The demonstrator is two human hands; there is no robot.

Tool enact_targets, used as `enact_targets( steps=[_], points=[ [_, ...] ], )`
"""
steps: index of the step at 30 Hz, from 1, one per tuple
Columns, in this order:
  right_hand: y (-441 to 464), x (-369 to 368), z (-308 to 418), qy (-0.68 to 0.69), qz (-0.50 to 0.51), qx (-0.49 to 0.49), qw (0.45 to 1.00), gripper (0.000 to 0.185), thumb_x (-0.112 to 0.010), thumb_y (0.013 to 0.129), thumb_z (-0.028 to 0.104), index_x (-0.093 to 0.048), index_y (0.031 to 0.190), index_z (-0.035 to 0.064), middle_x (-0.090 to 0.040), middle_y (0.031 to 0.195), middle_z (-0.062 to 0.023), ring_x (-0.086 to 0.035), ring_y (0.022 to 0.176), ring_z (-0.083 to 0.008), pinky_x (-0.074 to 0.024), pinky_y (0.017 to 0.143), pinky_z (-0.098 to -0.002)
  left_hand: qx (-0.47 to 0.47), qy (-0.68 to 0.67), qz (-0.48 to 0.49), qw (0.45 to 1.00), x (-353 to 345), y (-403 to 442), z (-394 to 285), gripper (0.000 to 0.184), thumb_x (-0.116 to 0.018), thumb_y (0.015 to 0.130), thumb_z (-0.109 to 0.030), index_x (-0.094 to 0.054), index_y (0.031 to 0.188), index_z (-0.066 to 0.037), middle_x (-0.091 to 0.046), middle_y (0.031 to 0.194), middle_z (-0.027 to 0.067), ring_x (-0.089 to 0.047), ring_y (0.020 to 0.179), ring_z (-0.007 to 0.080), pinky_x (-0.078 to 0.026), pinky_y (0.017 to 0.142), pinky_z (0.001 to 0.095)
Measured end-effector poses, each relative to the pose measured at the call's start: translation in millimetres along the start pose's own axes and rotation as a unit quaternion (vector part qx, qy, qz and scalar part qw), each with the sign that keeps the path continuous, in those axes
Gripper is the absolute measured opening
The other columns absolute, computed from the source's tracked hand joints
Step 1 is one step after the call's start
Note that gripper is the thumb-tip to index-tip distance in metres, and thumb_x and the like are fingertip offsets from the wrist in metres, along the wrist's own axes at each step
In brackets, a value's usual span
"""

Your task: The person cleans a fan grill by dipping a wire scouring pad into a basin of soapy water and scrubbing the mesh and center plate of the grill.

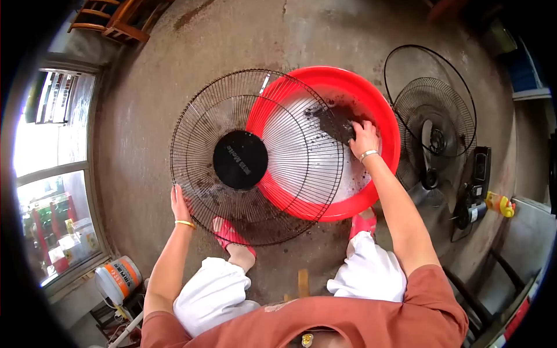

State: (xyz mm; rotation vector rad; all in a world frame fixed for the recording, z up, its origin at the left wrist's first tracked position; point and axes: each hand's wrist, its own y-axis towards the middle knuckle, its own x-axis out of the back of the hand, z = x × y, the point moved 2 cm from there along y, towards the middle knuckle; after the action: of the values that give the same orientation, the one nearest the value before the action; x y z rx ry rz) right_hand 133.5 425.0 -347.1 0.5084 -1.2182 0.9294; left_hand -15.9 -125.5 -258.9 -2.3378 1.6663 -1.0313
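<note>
A round black wire fan grille (pixel 241 159) with a black centre disc lies tilted over the left part of a red basin (pixel 386 133). My left hand (pixel 180 206) is at the grille's lower left rim, its fingers pressed together along the edge. In the basin are whitish suds and a dark wet cloth (pixel 336 123). My right hand (pixel 364 139) is at the right side inside the basin, with its curled fingers on the dark cloth.
On the right stand a fan with its rear grille (pixel 435 110), a thin black ring (pixel 419 46) and a motor part (pixel 470 214). A white and orange bucket (pixel 119 279) is at lower left. Wooden furniture (pixel 110 20) stands at upper left.
</note>
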Motion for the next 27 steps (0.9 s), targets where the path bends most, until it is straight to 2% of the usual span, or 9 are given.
enact_targets(
  steps=[4,8,11,14,16,18,22,24,27],
  points=[
    [14.3,2.7,-5.5,0.193,0.018,-0.067,0.979,0.039,-0.066,0.079,0.022,-0.065,0.117,0.0142,-0.061,0.108,-0.0177,-0.059,0.103,-0.0353,-0.0486,0.091,-0.0443,-0.008,0.033,-0.027,0.999,-2.9,11.6,3.3,0.055,-0.054,0.087,-0.064,-0.058,0.122,-0.021,-0.044,0.066,-0.0043,-0.034,0.048,0.0061,-0.030,0.044,0.0229],
    [8.9,65.2,60.9,0.436,-0.106,0.084,0.889,0.038,-0.072,0.077,0.021,-0.067,0.114,0.0141,-0.064,0.100,-0.0138,-0.062,0.095,-0.0316,-0.0499,0.086,-0.0389,-0.026,0.043,-0.011,0.999,2.0,29.8,13.3,0.056,-0.054,0.088,-0.062,-0.058,0.125,-0.019,-0.044,0.066,-0.0043,-0.035,0.047,0.0054,-0.031,0.043,0.0220],
    [0.3,65.4,97.2,0.308,-0.167,0.188,0.918,0.035,-0.074,0.077,0.019,-0.068,0.111,0.0127,-0.061,0.097,-0.0110,-0.057,0.095,-0.0286,-0.0475,0.086,-0.0362,-0.037,0.056,-0.011,0.998,3.1,32.5,10.5,0.058,-0.056,0.091,-0.055,-0.055,0.134,-0.017,-0.046,0.066,-0.0027,-0.036,0.047,0.0058,-0.031,0.041,0.0217],
    [10.1,12.3,69.9,0.352,-0.195,0.068,0.913,0.024,-0.069,0.082,0.024,-0.073,0.104,0.0149,-0.060,0.098,-0.0115,-0.055,0.097,-0.0301,-0.0465,0.087,-0.0364,-0.043,0.067,-0.006,0.997,4.1,31.6,5.6,0.059,-0.056,0.091,-0.055,-0.054,0.135,-0.016,-0.046,0.066,-0.0029,-0.039,0.051,0.0062,-0.034,0.043,0.0216],
    [19.9,-12.5,25.5,0.207,-0.013,0.003,0.978,0.027,-0.064,0.084,0.031,-0.074,0.101,0.0127,-0.067,0.092,-0.0194,-0.063,0.092,-0.0345,-0.0506,0.080,-0.0405,-0.092,0.060,-0.004,0.994,10.8,45.4,17.9,0.059,-0.055,0.091,-0.055,-0.055,0.134,-0.014,-0.047,0.067,-0.0038,-0.042,0.055,0.0061,-0.037,0.047,0.0215],
    [23.8,-17.1,-1.8,0.301,0.025,-0.024,0.953,0.027,-0.064,0.084,0.030,-0.074,0.100,0.0111,-0.066,0.090,-0.0228,-0.064,0.088,-0.0369,-0.0513,0.079,-0.0433,-0.146,0.031,-0.012,0.989,7.9,53.8,21.6,0.059,-0.054,0.092,-0.055,-0.056,0.134,-0.014,-0.047,0.067,-0.0042,-0.043,0.056,0.0058,-0.038,0.048,0.0214],
    [19.1,61.9,47.5,0.408,-0.125,0.072,0.901,0.030,-0.062,0.087,0.023,-0.068,0.112,0.0076,-0.066,0.093,-0.0190,-0.063,0.090,-0.0326,-0.0488,0.083,-0.0395,-0.066,0.131,0.026,0.989,14.6,31.1,-6.0,0.060,-0.052,0.094,-0.052,-0.053,0.137,-0.009,-0.060,0.080,0.0006,-0.046,0.057,0.0064,-0.040,0.050,0.0204],
    [7.4,72.7,80.3,0.418,-0.062,0.099,0.901,0.032,-0.064,0.087,0.022,-0.067,0.116,0.0100,-0.062,0.096,-0.0139,-0.058,0.095,-0.0295,-0.0463,0.087,-0.0373,-0.116,0.138,0.044,0.983,14.5,53.4,4.1,0.062,-0.051,0.095,-0.050,-0.051,0.137,-0.004,-0.064,0.092,0.0032,-0.049,0.061,0.0081,-0.042,0.053,0.0218],
    [-5.3,41.9,91.3,0.315,-0.146,0.147,0.926,0.032,-0.062,0.088,0.022,-0.067,0.118,0.0117,-0.057,0.110,-0.0139,-0.052,0.107,-0.0301,-0.0433,0.094,-0.0384,-0.135,0.159,0.052,0.977,14.1,56.1,8.1,0.062,-0.050,0.096,-0.048,-0.050,0.137,-0.002,-0.063,0.096,0.0040,-0.049,0.064,0.0101,-0.043,0.057,0.0239]
  ],
)
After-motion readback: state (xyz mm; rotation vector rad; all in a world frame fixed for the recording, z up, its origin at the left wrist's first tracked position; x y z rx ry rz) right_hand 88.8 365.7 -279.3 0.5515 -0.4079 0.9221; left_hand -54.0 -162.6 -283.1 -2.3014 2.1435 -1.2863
